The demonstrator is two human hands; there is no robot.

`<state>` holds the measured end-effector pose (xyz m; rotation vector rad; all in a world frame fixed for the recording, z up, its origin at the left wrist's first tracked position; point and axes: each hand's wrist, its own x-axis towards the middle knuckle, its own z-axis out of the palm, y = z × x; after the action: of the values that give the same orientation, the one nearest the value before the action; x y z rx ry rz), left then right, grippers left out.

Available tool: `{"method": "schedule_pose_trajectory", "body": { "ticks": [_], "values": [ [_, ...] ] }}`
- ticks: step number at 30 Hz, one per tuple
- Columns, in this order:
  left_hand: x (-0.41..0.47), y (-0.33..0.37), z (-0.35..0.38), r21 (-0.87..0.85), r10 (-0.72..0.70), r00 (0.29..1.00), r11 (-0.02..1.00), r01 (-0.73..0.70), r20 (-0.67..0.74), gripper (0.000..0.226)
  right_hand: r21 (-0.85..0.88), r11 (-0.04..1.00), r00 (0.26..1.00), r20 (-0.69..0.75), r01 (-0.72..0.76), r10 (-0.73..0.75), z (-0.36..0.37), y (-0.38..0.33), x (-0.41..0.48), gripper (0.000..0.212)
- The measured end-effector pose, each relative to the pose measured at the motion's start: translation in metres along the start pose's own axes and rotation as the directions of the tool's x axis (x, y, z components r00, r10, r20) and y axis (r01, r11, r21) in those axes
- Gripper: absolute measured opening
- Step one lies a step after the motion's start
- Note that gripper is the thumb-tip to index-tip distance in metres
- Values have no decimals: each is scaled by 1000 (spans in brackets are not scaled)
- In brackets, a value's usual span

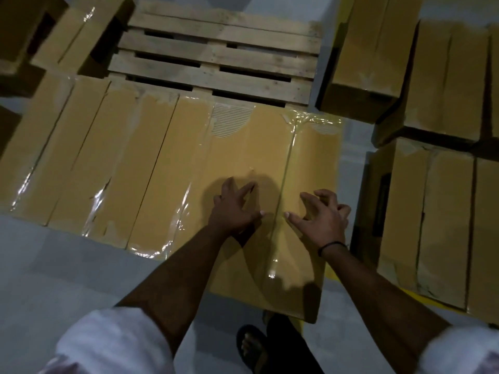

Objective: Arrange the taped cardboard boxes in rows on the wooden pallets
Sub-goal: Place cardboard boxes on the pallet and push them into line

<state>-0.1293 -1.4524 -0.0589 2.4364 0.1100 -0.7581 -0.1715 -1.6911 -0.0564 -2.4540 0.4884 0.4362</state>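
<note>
A large taped cardboard box [267, 147] lies flat in front of me, its far end reaching the wooden pallet [216, 55]. My left hand [235, 209] and my right hand [321, 214] rest on the box's top with fingers spread, one on each side of the taped centre seam. Neither hand grips anything. To the left, two more taped boxes [89, 163] lie side by side in a row with this one. The pallet's far slats are bare.
Stacked cardboard boxes [442, 85] stand at the right, with another box [432, 220] below them on a yellow floor line. More boxes [78, 39] sit at the upper left. Grey floor [67, 271] lies near me, and my sandalled foot [252, 346] shows below.
</note>
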Motion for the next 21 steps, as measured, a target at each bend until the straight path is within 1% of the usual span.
{"method": "schedule_pose_trajectory", "body": {
  "ticks": [3, 5, 9, 12, 15, 18, 21],
  "values": [
    [14, -4, -3, 15, 6, 999, 1000, -7, 45, 85, 49, 998, 999, 20, -29, 28, 7, 4, 12, 70],
    [21, -8, -2, 27, -3, 998, 1000, 2, 69, 85, 50, 998, 999, 45, -30, 28, 10, 6, 20, 72],
    [28, -14, 0, 49, -8, 996, 999, 4, 86, 93, 52, 998, 997, 65, -46, 43, 19, 9, 35, 72],
    [25, -28, 7, 131, 28, 992, 990, -44, 124, 93, 41, 998, 992, 115, -49, 44, 33, 19, 34, 73],
    [23, -39, 18, 247, 77, 985, 962, -113, 151, 98, -17, 1000, 986, 165, 1, 2, 43, 30, 29, 76],
    [20, -40, 24, 333, 88, 984, 933, -136, 155, 104, -74, 997, 984, 177, 22, -9, 45, 30, 28, 79],
    [14, -38, 22, 389, 81, 976, 908, -157, 204, 110, -124, 992, 975, 224, 36, -8, 43, 24, 21, 82]
  ]
}}
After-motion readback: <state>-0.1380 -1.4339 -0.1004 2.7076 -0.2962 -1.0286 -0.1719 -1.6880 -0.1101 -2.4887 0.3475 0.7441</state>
